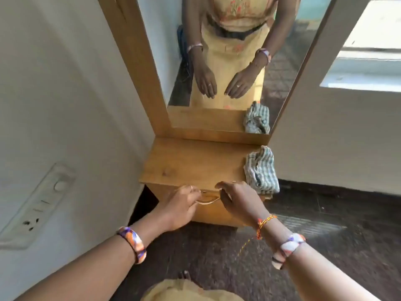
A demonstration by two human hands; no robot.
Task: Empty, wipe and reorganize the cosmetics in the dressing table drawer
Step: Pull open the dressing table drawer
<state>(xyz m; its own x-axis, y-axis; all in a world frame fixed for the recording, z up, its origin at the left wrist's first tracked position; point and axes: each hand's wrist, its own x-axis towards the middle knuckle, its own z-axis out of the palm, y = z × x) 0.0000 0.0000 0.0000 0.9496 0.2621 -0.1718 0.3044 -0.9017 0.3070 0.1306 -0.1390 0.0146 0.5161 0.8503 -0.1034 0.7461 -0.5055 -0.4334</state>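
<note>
Left hand (181, 204) and right hand (235, 200), fingers curled round curved handle (207, 202) on wooden drawer (213, 213) front, closed beneath tabletop (191, 164); ring on left finger; crumpled checked cloth (261, 170) at tabletop's right edge; mirror (227, 61) behind

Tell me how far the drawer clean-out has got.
Nothing looks done: the drawer is shut and no cosmetics show. In hand: the left hand and right hand are at its handle. Emptying, wiping and reorganizing remain; the checked cloth lies unused on the tabletop.
</note>
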